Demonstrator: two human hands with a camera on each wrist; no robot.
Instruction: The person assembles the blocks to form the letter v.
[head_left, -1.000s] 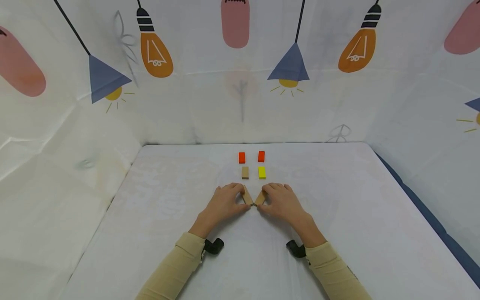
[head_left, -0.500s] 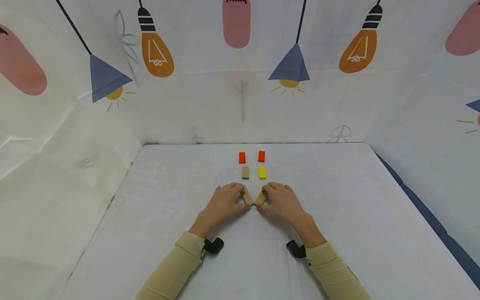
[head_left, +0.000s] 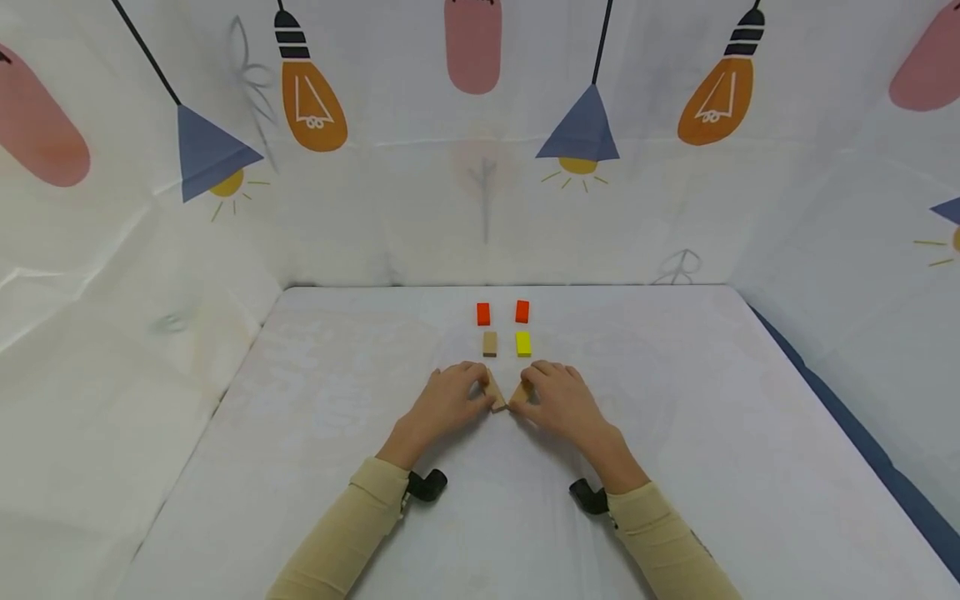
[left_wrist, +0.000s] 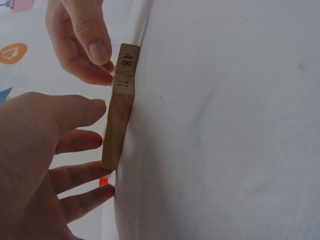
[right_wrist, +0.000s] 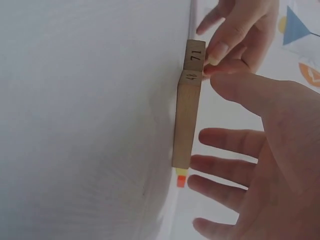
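Observation:
Two plain wooden dominoes lie in a V on the white tabletop, their near ends meeting. The left domino [head_left: 495, 395], numbered 71 on its end, sits beside my left hand [head_left: 444, 407]; that thumb and the fingertips are right at its outer edge, fingers loosely extended. To the right, the domino numbered 48 [right_wrist: 186, 120] lies next to my right hand [head_left: 564, 405]. In the right wrist view a small gap shows between this domino and my straight fingers [right_wrist: 225, 167], with the thumb [right_wrist: 225, 87] near its numbered end.
Beyond the hands stand a wooden domino [head_left: 490, 343] and a yellow domino [head_left: 523, 343]. Farther back are two red dominoes, one left [head_left: 483, 314] and one right [head_left: 522, 312]. A patterned white cloth [head_left: 420, 192] hangs behind the table [head_left: 360, 333].
My left thumb has drawn back from the near end of its domino, and its corner shows more. My right fingers have eased slightly off theirs. The dominoes keep their V.

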